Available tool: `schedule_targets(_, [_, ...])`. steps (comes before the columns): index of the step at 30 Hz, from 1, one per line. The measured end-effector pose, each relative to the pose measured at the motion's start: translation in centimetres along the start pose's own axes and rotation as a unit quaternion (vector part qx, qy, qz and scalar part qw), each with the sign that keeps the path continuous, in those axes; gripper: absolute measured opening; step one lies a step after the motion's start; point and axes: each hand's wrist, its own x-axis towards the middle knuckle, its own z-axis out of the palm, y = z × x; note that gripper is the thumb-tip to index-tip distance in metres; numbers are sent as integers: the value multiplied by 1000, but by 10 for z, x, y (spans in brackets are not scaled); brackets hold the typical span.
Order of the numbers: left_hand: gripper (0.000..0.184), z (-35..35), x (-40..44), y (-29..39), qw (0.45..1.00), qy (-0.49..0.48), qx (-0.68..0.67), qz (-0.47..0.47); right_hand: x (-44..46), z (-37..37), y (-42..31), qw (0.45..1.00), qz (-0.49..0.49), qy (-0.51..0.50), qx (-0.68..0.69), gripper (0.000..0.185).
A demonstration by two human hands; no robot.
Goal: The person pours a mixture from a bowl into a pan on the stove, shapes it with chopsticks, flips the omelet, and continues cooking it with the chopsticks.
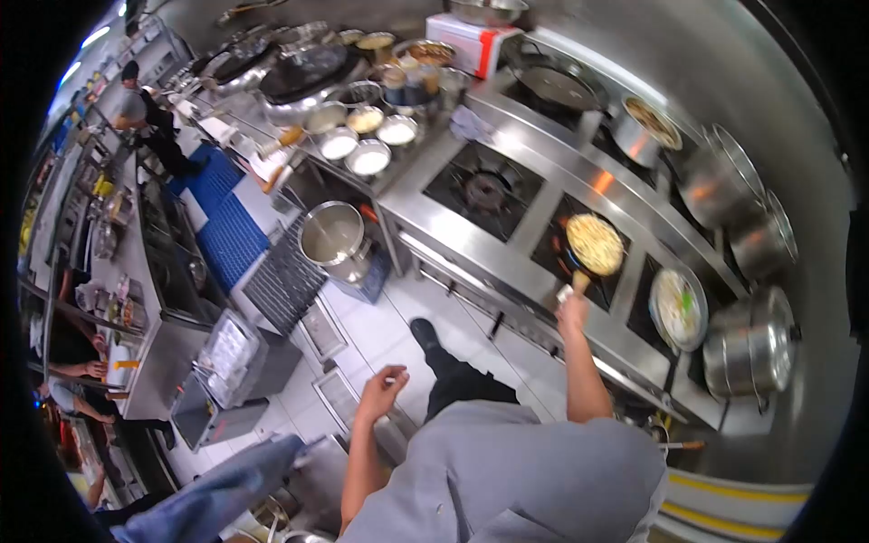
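Observation:
My right hand (572,312) is closed around the tan handle (580,281) of a frying pan on a stove burner. A small white patch, possibly cloth, shows beside its fingers. Pale yellow, shredded-looking food (595,244) fills the pan, and some flame glows at its left edge. My left hand (385,391) hangs over the floor, away from the stove. Its fingers are loosely bent and apart from the thumb, with nothing visible in them. To the right of the frying pan stands a metal pan (692,337) holding whitish food with a green piece.
Left of the frying pan is a bare burner (486,190). Large steel pots (748,348) line the right side. Bowls of white contents (369,157) crowd the counter; a deep pot (333,237) stands below. Another person (149,118) stands at the far left, near blue mats (226,226).

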Motion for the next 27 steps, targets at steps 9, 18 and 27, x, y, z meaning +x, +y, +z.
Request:
schedule_targets(9, [36, -108, 95, -169, 947, -12, -62, -314, -62, 148, -200, 984, -141, -112, -12, 39])
schedule_targets(18, [32, -220, 132, -194, 935, 138, -87, -316, -58, 435, -345, 929, -232, -288, -12, 35])
schedule_targets(27, [25, -292, 136, -223, 873, 285, -232, -321, -16, 740, -398, 931, -223, -286, -41, 29])
